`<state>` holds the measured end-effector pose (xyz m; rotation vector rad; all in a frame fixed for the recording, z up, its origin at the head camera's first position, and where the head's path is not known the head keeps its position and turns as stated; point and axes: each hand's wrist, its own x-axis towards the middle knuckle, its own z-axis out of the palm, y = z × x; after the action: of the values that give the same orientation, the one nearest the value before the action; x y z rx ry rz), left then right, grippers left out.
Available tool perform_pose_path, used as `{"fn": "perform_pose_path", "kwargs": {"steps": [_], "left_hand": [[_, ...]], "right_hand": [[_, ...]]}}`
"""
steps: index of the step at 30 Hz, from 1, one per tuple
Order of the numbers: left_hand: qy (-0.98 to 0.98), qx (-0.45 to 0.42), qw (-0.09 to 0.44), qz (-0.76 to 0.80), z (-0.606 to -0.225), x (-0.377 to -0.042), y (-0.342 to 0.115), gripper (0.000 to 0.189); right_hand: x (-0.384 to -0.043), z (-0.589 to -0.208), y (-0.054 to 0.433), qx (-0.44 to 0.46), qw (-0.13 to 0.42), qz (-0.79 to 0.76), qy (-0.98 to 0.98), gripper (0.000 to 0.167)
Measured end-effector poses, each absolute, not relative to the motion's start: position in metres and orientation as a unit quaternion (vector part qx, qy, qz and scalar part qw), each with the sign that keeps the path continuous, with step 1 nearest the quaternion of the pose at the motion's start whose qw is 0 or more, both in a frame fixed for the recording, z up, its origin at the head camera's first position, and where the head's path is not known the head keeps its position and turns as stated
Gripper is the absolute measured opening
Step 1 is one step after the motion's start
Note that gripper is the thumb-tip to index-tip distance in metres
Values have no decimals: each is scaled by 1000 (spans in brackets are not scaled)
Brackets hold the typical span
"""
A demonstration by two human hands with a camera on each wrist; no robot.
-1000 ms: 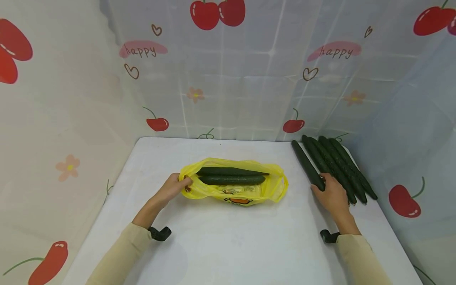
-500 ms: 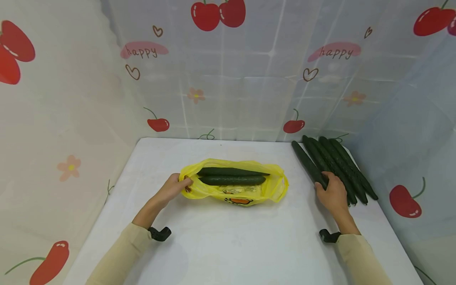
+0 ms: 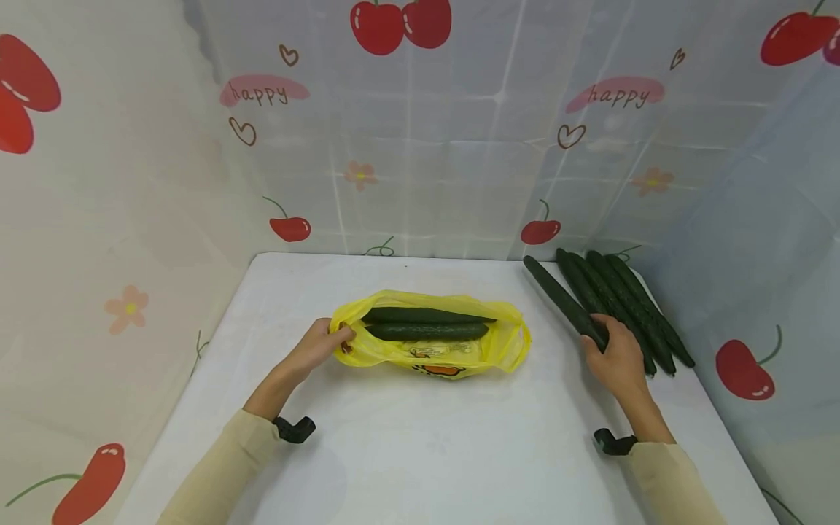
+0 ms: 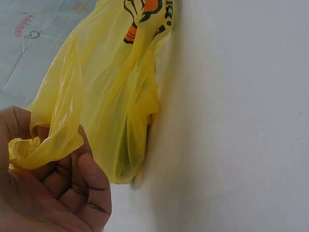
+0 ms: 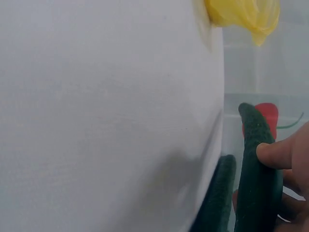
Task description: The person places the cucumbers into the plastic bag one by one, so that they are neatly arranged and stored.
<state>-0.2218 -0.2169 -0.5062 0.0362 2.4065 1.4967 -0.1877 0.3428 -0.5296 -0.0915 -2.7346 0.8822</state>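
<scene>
A yellow plastic bag [image 3: 512, 332] lies with its mouth spread towards me in the middle of the table. Two dark green cucumbers [image 3: 426, 333] lie side by side inside it, above some pale yellow printed material. My left hand [image 3: 319, 343] pinches the left edge of the bag's mouth; the left wrist view shows thumb and fingers around the thin plastic [image 4: 58, 106]. On the right, my right hand [image 3: 618, 359] grips another cucumber [image 3: 558, 294] by its near end, thumb on one side and fingers on the other. In the right wrist view this cucumber [image 5: 258, 183] slants away from the hand.
Several more cucumbers [image 3: 626, 306] lie in a row at the table's right back, just beside my right hand. The white table [image 3: 433, 445] meets a curtain [image 3: 446, 168] with cherry prints at the back; similar curtains hang on both sides.
The cucumber in my right hand has shifted away from the row, its far end swinging left. My right hand has moved slightly right. My left hand and the bag stay in place.
</scene>
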Motion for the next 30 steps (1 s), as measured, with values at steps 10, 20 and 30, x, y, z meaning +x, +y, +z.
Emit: {"fn": "perform_pose_path", "kwargs": {"steps": [10, 20, 30], "left_hand": [[837, 8, 158, 524, -506, -222, -215, 24], [836, 4, 160, 526, -506, -222, -215, 25], [839, 3, 159, 520, -505, -221, -214, 25]], "right_hand": [[-175, -517, 336, 49, 178, 309, -933, 52], [-171, -502, 316, 142, 212, 299, -920, 56], [-167, -495, 296, 197, 181, 312, -912, 59]]}}
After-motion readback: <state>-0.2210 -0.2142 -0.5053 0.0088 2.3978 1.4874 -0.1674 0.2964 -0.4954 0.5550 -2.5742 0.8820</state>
